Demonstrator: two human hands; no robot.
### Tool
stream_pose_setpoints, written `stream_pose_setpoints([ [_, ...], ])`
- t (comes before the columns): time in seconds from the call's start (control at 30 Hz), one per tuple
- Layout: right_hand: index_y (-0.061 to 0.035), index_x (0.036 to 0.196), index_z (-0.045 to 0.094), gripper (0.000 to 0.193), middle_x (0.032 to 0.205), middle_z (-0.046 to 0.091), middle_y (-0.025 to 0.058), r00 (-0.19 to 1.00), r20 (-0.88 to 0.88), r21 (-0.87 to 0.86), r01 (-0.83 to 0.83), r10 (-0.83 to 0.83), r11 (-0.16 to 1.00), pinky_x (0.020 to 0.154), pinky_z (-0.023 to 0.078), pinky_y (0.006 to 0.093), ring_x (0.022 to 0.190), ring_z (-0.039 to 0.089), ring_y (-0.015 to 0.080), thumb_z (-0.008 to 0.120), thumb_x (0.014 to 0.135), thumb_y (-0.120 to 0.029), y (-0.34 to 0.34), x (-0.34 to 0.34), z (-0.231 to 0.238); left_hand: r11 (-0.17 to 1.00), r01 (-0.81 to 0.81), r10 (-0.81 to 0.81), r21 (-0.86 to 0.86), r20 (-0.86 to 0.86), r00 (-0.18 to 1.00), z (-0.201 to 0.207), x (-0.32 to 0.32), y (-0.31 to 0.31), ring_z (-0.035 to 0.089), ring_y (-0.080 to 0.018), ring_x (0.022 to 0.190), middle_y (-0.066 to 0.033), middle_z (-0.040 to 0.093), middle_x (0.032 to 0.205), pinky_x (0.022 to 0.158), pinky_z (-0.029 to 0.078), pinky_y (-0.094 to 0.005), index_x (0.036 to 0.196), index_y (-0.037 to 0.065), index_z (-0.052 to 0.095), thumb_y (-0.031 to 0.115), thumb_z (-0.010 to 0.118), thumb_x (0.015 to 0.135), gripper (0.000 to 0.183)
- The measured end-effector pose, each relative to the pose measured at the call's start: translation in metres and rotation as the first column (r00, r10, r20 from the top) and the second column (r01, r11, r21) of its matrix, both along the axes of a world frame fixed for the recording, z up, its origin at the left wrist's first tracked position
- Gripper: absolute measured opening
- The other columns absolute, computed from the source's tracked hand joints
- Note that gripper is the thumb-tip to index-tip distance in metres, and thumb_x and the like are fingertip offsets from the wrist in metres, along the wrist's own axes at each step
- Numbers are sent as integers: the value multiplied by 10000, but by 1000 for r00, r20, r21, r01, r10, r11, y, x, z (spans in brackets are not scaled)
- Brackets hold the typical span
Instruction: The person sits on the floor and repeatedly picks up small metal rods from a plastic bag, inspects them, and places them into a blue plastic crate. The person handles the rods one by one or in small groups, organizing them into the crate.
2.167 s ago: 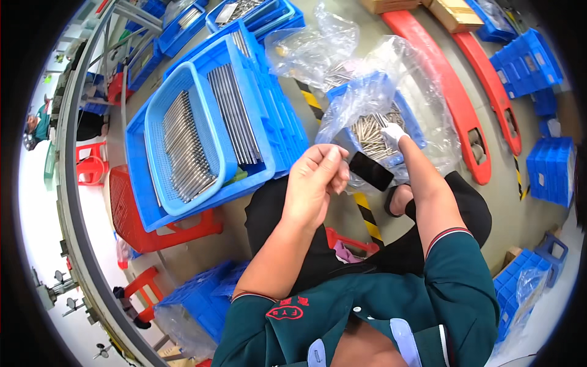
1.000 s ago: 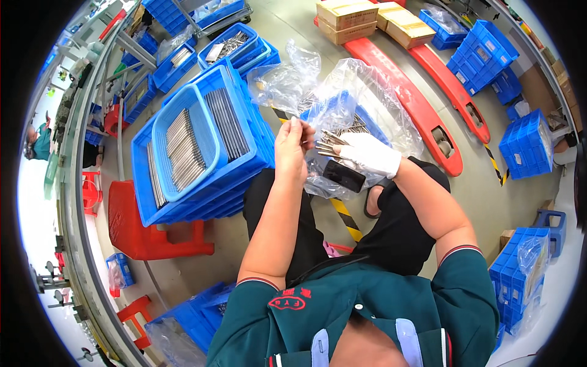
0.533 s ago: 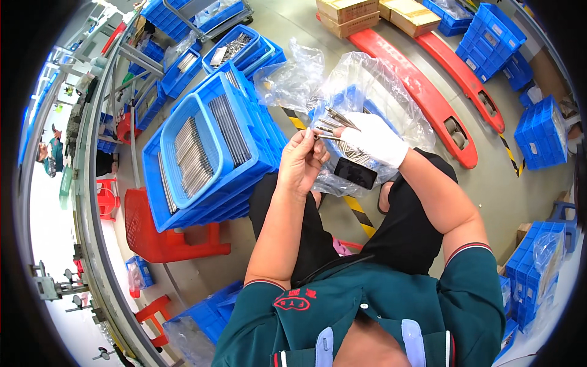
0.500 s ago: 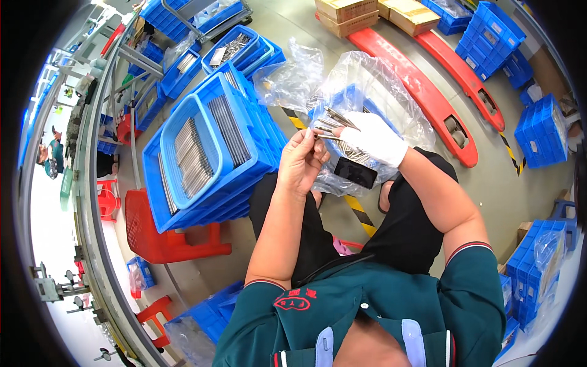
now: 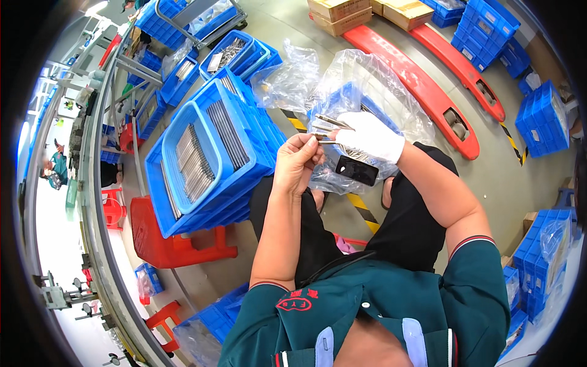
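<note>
My bare left hand [image 5: 296, 163] is closed, thumb and fingers pinching the end of a slim metal rod [image 5: 325, 142]. Opposite it, my right hand [image 5: 374, 138] wears a white glove and grips more slim metal rods [image 5: 335, 122], whose ends stick out toward the left. Both hands meet above a blue crate [image 5: 374, 105] lined with clear plastic, between my knees. A black phone [image 5: 356, 170] lies just below the gloved hand. The rods' exact kind is too small to make out, and the glove hides part of them.
On the left, a light blue basket [image 5: 227, 160] of metal rods [image 5: 194, 164] sits on stacked blue crates [image 5: 257, 160] over a red stool [image 5: 183, 248]. Clear plastic [image 5: 293, 76] lies beyond my hands. A red pallet jack [image 5: 422, 92] and blue crates [image 5: 543, 122] stand to the right.
The rods in my gloved hand have shifted; fewer ends fan out now. My left hand stays at the rod ends. The whole view has turned slightly.
</note>
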State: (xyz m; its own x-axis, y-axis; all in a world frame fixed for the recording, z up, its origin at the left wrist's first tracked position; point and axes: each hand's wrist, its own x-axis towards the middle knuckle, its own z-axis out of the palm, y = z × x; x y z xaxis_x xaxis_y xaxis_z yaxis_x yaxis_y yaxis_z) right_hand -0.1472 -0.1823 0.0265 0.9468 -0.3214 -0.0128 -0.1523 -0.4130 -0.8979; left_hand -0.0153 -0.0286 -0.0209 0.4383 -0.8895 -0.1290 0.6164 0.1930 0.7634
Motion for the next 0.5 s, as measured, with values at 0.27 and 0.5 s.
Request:
stream_pose_setpoints([
  [0.27,-10,957,627,327,734,602,159,992,73,-18,106,-104,994,616,443,349,661,575,251,575,846,-313,7,2,-9,997,1,-15,-76,-184,983,-2,-3,-4,513,-108,633,-50,603,748,591,414,-269,936,45,617,164,604,888,129],
  [0.5,-7,954,625,329,717,598,150,993,103,-58,58,-52,997,605,438,347,634,557,231,577,848,-315,5,4,-7,985,128,-155,-113,-272,950,-2,4,0,453,-108,628,-38,563,718,565,381,-256,968,29,604,153,583,893,146],
])
